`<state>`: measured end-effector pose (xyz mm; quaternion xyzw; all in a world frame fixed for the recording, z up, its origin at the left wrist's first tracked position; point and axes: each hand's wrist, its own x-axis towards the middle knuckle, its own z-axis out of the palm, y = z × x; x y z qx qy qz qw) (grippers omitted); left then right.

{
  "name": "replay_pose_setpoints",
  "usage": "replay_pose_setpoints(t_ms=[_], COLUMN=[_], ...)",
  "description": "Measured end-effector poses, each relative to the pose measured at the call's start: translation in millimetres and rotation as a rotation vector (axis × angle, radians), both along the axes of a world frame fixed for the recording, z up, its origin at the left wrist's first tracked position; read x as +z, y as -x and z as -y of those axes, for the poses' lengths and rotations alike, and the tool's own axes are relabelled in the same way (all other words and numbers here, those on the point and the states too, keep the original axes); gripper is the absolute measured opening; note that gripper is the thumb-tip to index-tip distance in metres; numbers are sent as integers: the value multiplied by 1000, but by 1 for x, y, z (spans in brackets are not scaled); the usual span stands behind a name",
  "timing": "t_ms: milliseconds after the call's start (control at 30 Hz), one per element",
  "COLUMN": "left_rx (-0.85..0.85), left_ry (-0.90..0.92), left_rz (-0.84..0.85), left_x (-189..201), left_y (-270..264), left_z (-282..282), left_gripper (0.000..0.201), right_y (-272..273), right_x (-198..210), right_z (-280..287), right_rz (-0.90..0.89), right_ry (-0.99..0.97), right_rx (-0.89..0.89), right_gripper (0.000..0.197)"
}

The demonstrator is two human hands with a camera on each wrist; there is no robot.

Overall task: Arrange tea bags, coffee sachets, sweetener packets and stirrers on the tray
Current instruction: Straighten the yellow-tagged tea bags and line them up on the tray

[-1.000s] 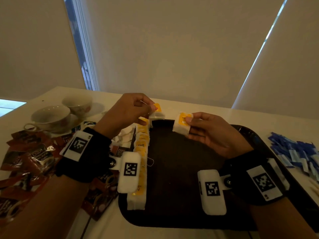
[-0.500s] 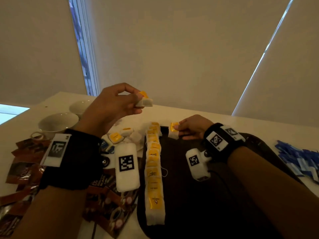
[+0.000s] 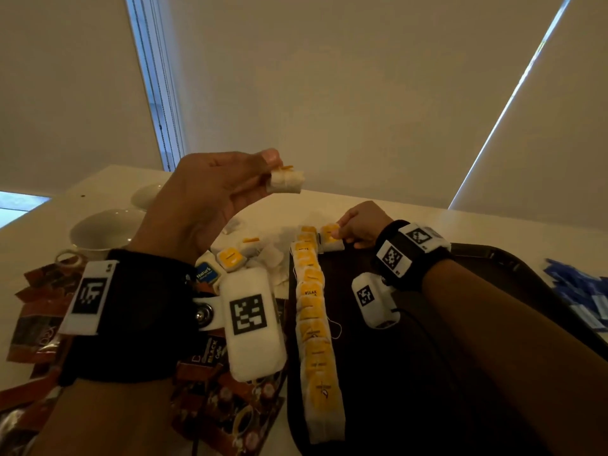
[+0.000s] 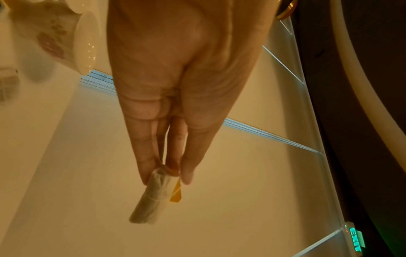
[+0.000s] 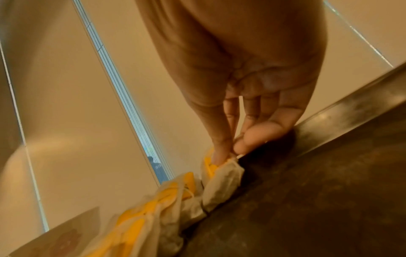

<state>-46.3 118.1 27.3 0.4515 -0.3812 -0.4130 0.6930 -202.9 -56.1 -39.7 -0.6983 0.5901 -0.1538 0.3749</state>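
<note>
A dark tray (image 3: 493, 258) lies on the table, with a row of white tea bags with yellow tags (image 3: 314, 320) along its left edge. My left hand (image 3: 210, 199) is raised above the table and pinches one tea bag (image 3: 285, 181) (image 4: 153, 196) between thumb and fingertips. At the tray's far left corner, my right hand (image 3: 360, 225) pinches another tea bag (image 3: 330, 240) (image 5: 222, 180) that touches the tray (image 5: 329, 191) beside the top of the row.
Loose tea bags (image 3: 232, 256) lie left of the tray. Brown coffee sachets (image 3: 36, 317) cover the table's left side, some near the tray's front corner. Two white cups (image 3: 98, 232) stand at the far left. Blue packets (image 3: 582, 291) lie right of the tray.
My left hand rose higher with its tea bag. My right hand went forward and down, bringing its tea bag to the tray's far left corner.
</note>
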Motion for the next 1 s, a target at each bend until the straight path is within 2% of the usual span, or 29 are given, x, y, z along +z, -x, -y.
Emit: replay_pose_setpoints(t_ms=[100,300,400,467,567,667,833,1000], left_rx=[21,31,11,3,-19,-25,-31,30], left_ry=[-35,-134,-170,-174,-169,-168,-113,-94], left_rz=[94,160,190,224,308,384,479,523], left_x=[-2,-3,-1,0,-1,-3,-7,-7], left_y=[2,5,10,14,19,25,41,43], left_z=[0,3,4,4,7,8,10,13], left_gripper=[12,25,26,26,26,27,25,22], right_y=[-1,4,14,21,29,34,39,49], right_x=[-2,7,26,42,60,65,61,56], right_z=[3,-2,-13,-27,-54,-75,-84,-64], right_rz=[17,13,-8,91,296,398,493,410], right_ry=[-58,-91,-47,-27,-109,-104,-29,-11], right_rx=[-7,66,130,187,315,415,357,251], right_gripper=[19,15,23,27,30,28,18,8])
